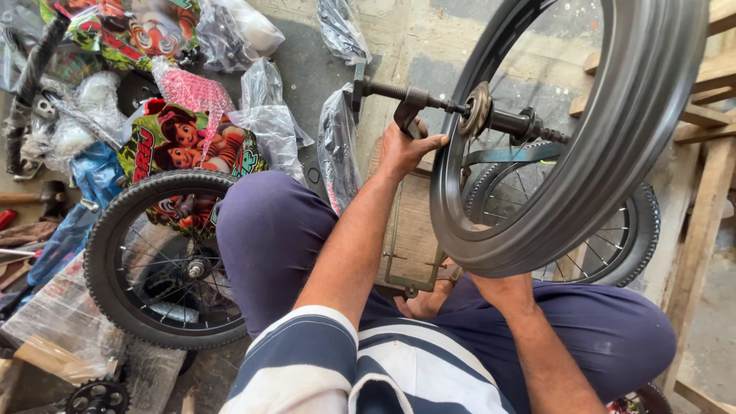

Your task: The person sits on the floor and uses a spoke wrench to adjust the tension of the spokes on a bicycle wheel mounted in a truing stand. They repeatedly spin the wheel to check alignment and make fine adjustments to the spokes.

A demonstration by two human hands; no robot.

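A large black wheel rim (613, 153) without spokes stands upright in front of me, over my lap. A threaded axle (383, 90) with a round metal hub disc (477, 107) runs through its middle. My left hand (410, 146) is closed around a dark spanner (406, 115) that sits on the axle, just left of the rim. My right hand (491, 282) holds the rim's lower edge from underneath, with its fingers mostly hidden behind the rim. Behind the rim lies a spoked wheel with a tyre (640, 230).
A second spoked wheel with a tyre (107, 261) leans by my left knee. Plastic bags (268, 115), colourful printed panels (184, 138), a hammer (46, 195) and a chain sprocket (98, 397) lie at the left. Wooden slats (701, 230) stand at the right.
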